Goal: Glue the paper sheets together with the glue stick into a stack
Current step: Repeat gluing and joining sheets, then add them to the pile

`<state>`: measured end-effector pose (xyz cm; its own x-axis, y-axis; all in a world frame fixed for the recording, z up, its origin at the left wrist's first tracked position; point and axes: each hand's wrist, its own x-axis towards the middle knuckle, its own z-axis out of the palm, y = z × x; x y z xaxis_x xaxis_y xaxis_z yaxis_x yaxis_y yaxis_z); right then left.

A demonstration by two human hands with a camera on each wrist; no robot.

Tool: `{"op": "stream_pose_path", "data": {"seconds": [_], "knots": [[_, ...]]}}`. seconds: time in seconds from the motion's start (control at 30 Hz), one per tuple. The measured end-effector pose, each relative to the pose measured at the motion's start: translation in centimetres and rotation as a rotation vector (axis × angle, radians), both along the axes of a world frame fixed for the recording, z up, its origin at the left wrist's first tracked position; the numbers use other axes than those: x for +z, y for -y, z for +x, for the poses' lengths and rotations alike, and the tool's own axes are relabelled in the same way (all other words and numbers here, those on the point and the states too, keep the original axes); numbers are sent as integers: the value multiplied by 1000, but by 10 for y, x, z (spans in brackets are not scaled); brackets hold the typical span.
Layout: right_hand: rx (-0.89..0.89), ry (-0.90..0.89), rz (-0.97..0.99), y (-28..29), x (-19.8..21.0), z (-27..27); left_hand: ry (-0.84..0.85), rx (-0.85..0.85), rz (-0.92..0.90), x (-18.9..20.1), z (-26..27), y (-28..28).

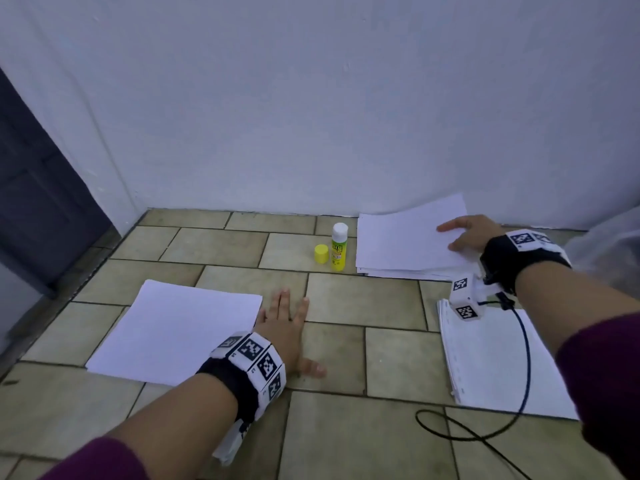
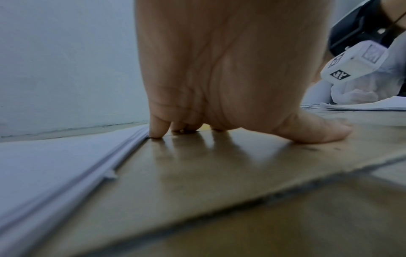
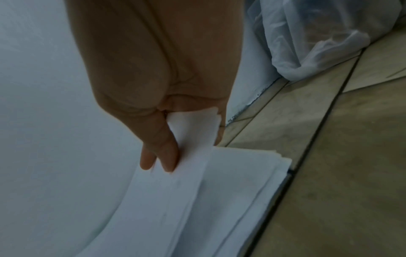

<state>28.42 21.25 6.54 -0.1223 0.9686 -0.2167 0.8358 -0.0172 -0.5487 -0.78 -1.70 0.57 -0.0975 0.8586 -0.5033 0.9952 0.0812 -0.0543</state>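
left hand point(image 1: 284, 327): flat on the tiled floor point(image 1: 346, 306), fingers straight n spread, holding nothing. pinky side sits right at the edge of the near-left paper stack point(image 1: 173, 330); left wrist cam shows fingertips point(image 2: 157, 128) pressed to the tile just beside that stack's edge point(image 2: 66, 165)

right hand point(image 1: 467, 233): reaching over the far pile of sheets point(image 1: 398, 247) by the wall, pinching the top sheet point(image 3: 191, 132) btw thumb n fingers, its corner lifted off the rest

glue stick point(image 1: 338, 247): standing upright on the floor, cap off, white glue showing on top, just left of the far pile, near the wall

cap point(image 1: 321, 253): yellow, sitting on the floor just left of the glue stick, prob not touching it

third paper pile point(image 1: 491, 362): near right, under the right forearm, w/ a black cable point(image 1: 485, 434) looping across it n onto the floor

plastic bag point(image 3: 307, 34): whitish, crumpled against the wall, right of the far pile

wall point(image 1: 311, 98): plain pale, dark door point(image 1: 34, 185) at far left
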Motion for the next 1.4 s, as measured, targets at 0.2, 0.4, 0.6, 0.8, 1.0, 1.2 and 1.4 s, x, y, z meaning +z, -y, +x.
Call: {"op": "stream_pose_path", "data": {"seconds": [0.2, 0.4, 0.6, 0.8, 1.0, 1.2, 1.4], "knots": [[45, 193, -18, -8, -32, -6, -7, -16, -15, 0, -1, 1], [19, 308, -38, -11, -35, -10, 14, -14, -21, 1, -2, 1], [9, 138, 23, -10, -34, -1, 9, -13, -32, 2, -1, 1], [158, 255, -34, 49, 18, -6, 19, -12, -45, 4, -1, 1], [350, 524, -266, 175, 6, -11, 21, -10, -48, 8, 0, 1], [322, 504, -267, 208, -21, -14, -6, -12, -57, 19, 8, 3], [296, 464, -208, 207, -25, -13, -174, 147, 105, 50, -27, 8]]}}
